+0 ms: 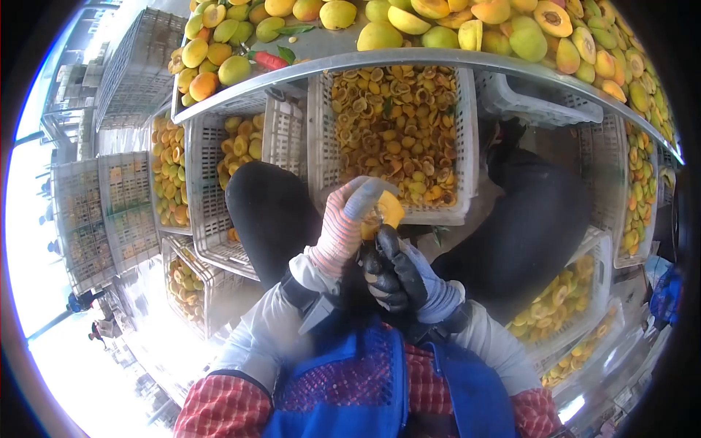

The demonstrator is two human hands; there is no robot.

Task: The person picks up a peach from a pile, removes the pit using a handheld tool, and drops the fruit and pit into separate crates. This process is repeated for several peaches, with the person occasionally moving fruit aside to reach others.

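Note:
My left hand (pixel 343 226), in a striped pink and white glove with grey fingertips, grips a yellow-orange fruit piece (pixel 387 210) close to my chest. My right hand (pixel 398 274), in a black and grey glove, is closed just below the fruit and touches it; whether it holds a tool I cannot tell. Both hands are above my knees, in front of a white plastic crate (pixel 394 139) filled with halved yellow fruit.
A metal table edge (pixel 409 58) carries a heap of whole yellow-green fruit (pixel 438 25). More white crates (pixel 219 168) with fruit stand left and right (pixel 569 306). Stacked empty crates (pixel 102 212) are far left. My dark-trousered knees (pixel 266 212) flank the middle crate.

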